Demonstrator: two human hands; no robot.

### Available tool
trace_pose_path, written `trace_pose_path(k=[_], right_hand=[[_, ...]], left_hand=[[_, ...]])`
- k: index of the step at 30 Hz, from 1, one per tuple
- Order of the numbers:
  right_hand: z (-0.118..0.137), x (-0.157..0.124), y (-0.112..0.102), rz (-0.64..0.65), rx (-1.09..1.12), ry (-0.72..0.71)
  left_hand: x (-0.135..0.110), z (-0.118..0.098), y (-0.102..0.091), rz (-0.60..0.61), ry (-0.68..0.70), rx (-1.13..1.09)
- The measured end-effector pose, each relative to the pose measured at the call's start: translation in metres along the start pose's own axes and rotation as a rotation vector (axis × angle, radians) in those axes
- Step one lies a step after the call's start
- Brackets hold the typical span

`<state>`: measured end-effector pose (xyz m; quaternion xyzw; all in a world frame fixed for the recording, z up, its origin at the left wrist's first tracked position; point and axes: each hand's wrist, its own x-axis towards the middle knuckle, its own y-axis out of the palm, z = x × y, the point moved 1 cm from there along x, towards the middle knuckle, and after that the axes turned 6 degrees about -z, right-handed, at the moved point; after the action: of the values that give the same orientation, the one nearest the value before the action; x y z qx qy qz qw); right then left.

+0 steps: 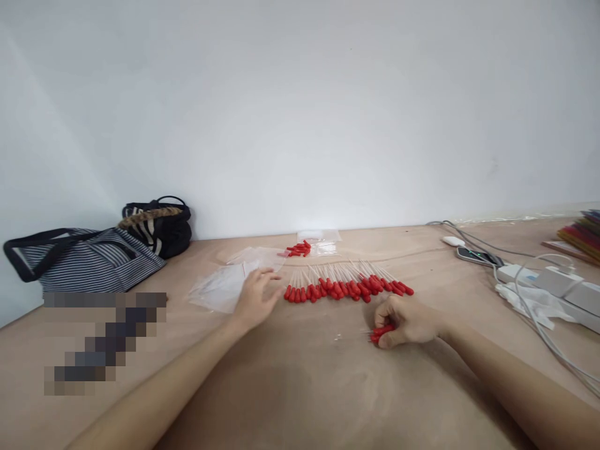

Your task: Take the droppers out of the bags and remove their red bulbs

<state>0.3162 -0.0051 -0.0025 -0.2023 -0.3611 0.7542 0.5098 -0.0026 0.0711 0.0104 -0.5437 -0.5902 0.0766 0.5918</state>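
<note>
A long row of thin clear droppers with red rubber bulbs (347, 284) lies across the middle of the wooden table (300, 387). My right hand (405, 322) rests just in front of the row, closed around a few red-bulbed droppers (382, 332). My left hand (257, 297) lies flat with fingers spread on a pile of clear plastic bags (225, 284), left of the row. Farther back, a small bunch of red bulbs (297, 250) lies beside more clear bags (323, 240).
Two striped bags (84, 259) (159, 225) sit at the back left by the white wall. At the right are power strips, white cables (539, 290), a phone (473, 255) and a stack of coloured sheets (581, 237). A blurred patch covers part of the left table.
</note>
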Motion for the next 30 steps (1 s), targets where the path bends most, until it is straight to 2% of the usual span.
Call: trace_pose_path(k=[3, 4, 7, 10, 12, 17, 21, 26, 30], right_hand=[[0.004, 0.001, -0.003, 0.065, 0.199, 0.065], [0.005, 0.002, -0.005, 0.026, 0.252, 0.102], [0.006, 0.008, -0.008, -0.230, 0.334, 0.251], [0.002, 0.017, -0.009, -0.511, 0.307, 0.392], [0.000, 0.025, -0.008, -0.582, 0.229, 0.474], [0.006, 0.045, -0.006, -0.556, -0.128, 0.590], [0.014, 0.049, -0.006, -0.569, -0.400, 0.609], [0.016, 0.048, -0.001, -0.492, -0.569, 0.543], [0.016, 0.048, 0.004, -0.507, -0.638, 0.508]], left_hand=[[-0.013, -0.031, 0.016, 0.112, 0.165, -0.094], [-0.014, -0.038, 0.021, 0.136, 0.195, -0.103], [-0.009, -0.050, 0.033, 0.170, 0.269, -0.098], [-0.001, -0.059, 0.043, 0.193, 0.331, -0.065], [0.003, -0.065, 0.048, 0.223, 0.362, -0.050], [0.010, -0.071, 0.053, 0.267, 0.357, -0.090], [0.012, -0.069, 0.054, 0.256, 0.325, -0.151], [0.009, -0.065, 0.057, 0.211, 0.237, -0.162], [0.010, -0.064, 0.063, 0.156, 0.212, -0.182]])
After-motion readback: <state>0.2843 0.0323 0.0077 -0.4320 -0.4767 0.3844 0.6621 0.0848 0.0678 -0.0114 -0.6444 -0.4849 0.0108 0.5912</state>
